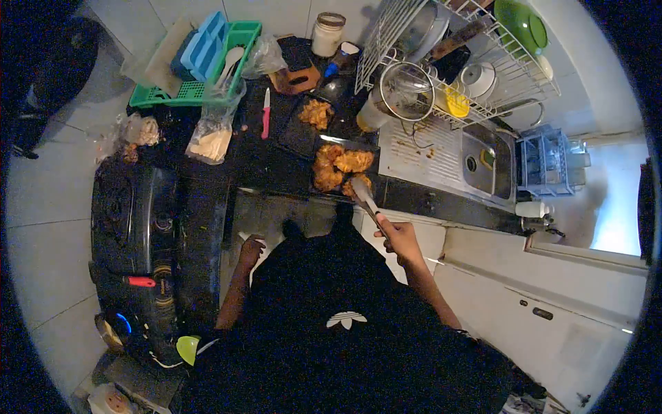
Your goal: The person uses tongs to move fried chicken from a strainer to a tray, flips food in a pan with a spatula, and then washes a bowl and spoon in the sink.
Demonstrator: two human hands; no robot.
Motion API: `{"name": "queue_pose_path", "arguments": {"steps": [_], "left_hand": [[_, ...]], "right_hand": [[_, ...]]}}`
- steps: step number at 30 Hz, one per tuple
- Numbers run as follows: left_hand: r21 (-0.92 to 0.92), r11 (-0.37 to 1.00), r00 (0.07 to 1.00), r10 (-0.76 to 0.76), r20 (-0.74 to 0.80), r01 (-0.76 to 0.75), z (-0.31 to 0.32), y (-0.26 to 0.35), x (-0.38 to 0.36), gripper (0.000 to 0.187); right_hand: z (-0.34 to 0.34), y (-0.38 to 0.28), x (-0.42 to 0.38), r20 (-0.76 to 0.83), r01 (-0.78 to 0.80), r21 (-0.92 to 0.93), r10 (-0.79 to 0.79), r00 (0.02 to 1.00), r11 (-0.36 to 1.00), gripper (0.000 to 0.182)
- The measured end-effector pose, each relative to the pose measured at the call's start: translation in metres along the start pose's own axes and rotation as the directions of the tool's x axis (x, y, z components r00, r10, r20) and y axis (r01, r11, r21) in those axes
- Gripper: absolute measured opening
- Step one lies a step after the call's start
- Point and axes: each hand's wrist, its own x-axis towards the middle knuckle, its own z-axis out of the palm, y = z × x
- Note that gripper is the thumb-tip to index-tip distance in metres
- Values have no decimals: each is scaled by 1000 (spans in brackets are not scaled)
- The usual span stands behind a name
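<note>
My right hand is closed round a pair of metal tongs. The tongs' tips meet an orange-brown piece of food, seemingly chicken, at the near right corner of a square black tray. Larger coated pieces fill the rest of that tray. Behind it, a second black tray carries a smaller heap of similar pieces. My left hand hangs low in front of the counter, fingers curled; a small white end sticks out beside it, too little to name.
A pink-handled knife and a plastic bag lie left of the trays. Further left are a green basket and a black stove. To the right are a wire dish rack, a strainer and a sink.
</note>
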Motion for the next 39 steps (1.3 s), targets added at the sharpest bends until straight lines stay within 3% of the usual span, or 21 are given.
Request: {"name": "queue_pose_path", "arguments": {"steps": [1,3,6,10,12,15,17,19,21,26,29,31,32,34,36,39], "left_hand": [[4,1000,1000,3,0,-3,0,3,2,22],[509,860,990,27,-139,48,9,-1,-1,21],[606,794,986,67,-152,40,17,-1,-4,21],[480,866,974,-29,-226,138,22,-4,-9,23],[473,875,981,-15,-194,107,18,-10,-12,25],[454,890,989,37,-144,33,11,-23,-15,28],[445,896,989,78,-125,-14,4,-30,-14,29],[285,953,986,-54,-159,98,1,-31,-13,28],[307,944,982,-63,-181,118,0,-31,-16,27],[340,924,971,-103,-216,174,-6,-31,-21,25],[295,955,994,-3,-113,36,-18,-40,-13,25],[196,955,957,-174,-233,222,-12,-27,-13,26],[199,955,957,-172,-234,220,-8,-22,-15,26],[394,914,980,-12,-200,92,1,-13,-22,30],[390,918,981,4,-195,74,5,-7,-28,32],[394,917,985,14,-170,55,7,-9,-27,35]], "right_hand": [[-2,-2,-1,29,16,13,-17,999,1000,47],[2,-3,0,27,40,55,-42,999,998,51],[0,-5,3,69,19,66,-24,997,998,54],[3,-22,-8,116,-51,158,33,993,986,51],[-3,-22,-9,135,-93,154,72,988,984,47],[-14,-16,-17,90,-57,43,53,994,997,49],[-21,-20,-30,43,-10,-126,15,999,992,50],[-31,-7,-31,21,39,-192,-36,999,981,50],[-37,3,-27,-11,118,-305,-128,992,945,51],[-32,7,-12,-43,169,-362,-197,979,917,52],[-27,10,-1,-22,175,-391,-200,980,903,53],[-24,17,9,-8,194,-377,-213,977,906,53],[-23,24,17,-13,200,-364,-220,975,910,52],[-21,27,22,-17,207,-350,-227,974,914,51],[-17,24,23,0,337,-306,-354,935,890,48],[-16,15,22,23,219,-329,-224,974,919,46]]}}
